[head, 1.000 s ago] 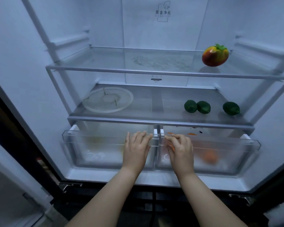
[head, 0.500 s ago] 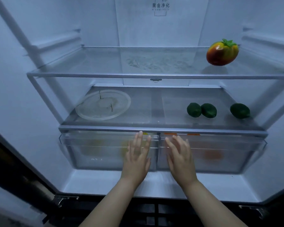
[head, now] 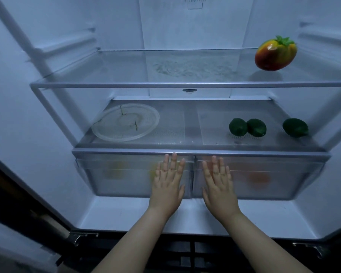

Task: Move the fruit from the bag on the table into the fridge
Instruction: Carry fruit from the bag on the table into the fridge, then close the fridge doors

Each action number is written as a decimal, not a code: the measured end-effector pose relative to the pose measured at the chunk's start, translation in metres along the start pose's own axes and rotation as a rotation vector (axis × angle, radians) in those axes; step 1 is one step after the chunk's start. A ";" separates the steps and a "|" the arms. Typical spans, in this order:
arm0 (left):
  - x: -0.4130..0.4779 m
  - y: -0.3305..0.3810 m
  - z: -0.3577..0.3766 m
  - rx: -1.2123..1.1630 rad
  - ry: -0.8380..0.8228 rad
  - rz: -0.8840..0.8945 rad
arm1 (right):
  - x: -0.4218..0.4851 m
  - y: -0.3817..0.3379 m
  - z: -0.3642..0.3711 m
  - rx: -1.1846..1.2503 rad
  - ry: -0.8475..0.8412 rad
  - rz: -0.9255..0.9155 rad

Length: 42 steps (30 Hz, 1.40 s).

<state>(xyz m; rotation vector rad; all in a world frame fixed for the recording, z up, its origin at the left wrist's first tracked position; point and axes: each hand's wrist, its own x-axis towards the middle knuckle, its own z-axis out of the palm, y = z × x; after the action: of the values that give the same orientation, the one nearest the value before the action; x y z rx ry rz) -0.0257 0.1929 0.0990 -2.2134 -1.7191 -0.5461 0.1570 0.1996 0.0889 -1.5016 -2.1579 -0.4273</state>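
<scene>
The fridge stands open before me. My left hand (head: 168,181) presses flat, fingers straight, on the front of the left crisper drawer (head: 122,174). My right hand (head: 219,182) presses flat on the right crisper drawer (head: 274,178). Both drawers sit pushed in under the lower shelf (head: 185,150). Blurred yellow fruit (head: 116,170) shows through the left drawer, blurred orange fruit (head: 259,178) through the right. Three dark green limes (head: 237,127) (head: 256,127) (head: 295,127) lie on the lower shelf at the right. A red-yellow mango (head: 275,54) rests on the upper glass shelf (head: 185,84). The bag and table are out of view.
A clear round plate (head: 124,123) lies on the lower shelf at the left. The open left door's dark edge (head: 18,203) runs along the left side. Hinge brackets (head: 81,236) sit at the bottom front corners, with a dark lower compartment below.
Both drawers slid back from pulled-out to pushed in under the shelf. My hands went from curled over the drawer rims to flat against the fronts. The view moved closer.
</scene>
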 end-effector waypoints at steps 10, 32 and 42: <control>0.008 0.010 0.009 0.054 -0.090 -0.115 | 0.003 0.002 0.007 -0.112 0.005 0.009; -0.078 -0.009 -0.117 -0.047 -0.135 -0.293 | 0.007 -0.076 -0.070 0.273 -0.164 -0.204; -0.276 -0.042 -0.206 0.237 -0.154 -0.701 | -0.066 -0.246 -0.087 0.496 -0.232 -0.781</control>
<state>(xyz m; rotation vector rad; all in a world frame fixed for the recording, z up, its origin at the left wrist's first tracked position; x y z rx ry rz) -0.1516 -0.1259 0.1541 -1.4887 -2.4924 -0.2888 -0.0365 0.0167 0.1296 -0.4249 -2.7157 0.0602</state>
